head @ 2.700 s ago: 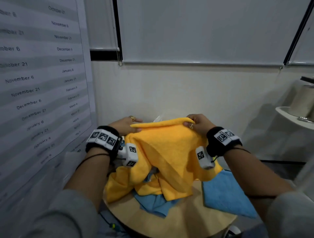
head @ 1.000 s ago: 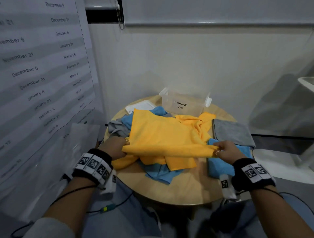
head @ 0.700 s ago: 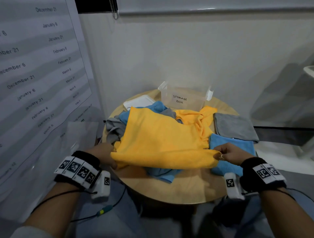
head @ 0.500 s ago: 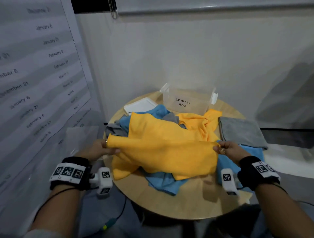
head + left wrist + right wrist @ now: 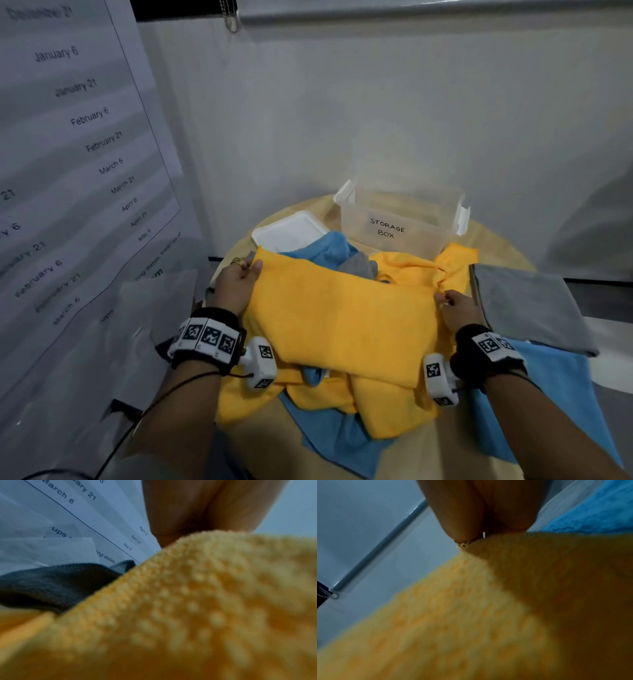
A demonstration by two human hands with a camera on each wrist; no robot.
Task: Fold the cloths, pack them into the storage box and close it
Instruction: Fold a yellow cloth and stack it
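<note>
A yellow cloth [image 5: 342,322] lies folded over on the heap of cloths on the round table [image 5: 260,442]. My left hand [image 5: 239,284] pinches its far left corner. My right hand [image 5: 452,308] pinches its far right corner. Both wrist views are filled by the yellow cloth [image 5: 188,615] [image 5: 471,615] with the palms above it. Under it lie another yellow cloth [image 5: 421,267], blue cloths [image 5: 342,442] and a grey one [image 5: 359,267]. The clear storage box [image 5: 400,222] labelled "STORAGE BOX" stands open at the table's far side. Its white lid [image 5: 291,233] lies to its left.
A folded grey cloth [image 5: 524,305] rests on a blue cloth [image 5: 555,394] at the table's right edge. A large paper sheet with dates [image 5: 68,171] hangs close on the left. The wall stands right behind the box.
Both hands carried the near edge of the yellow cloth up and away, folding it over. They now hold the corners at the far side, lowered on the heap.
</note>
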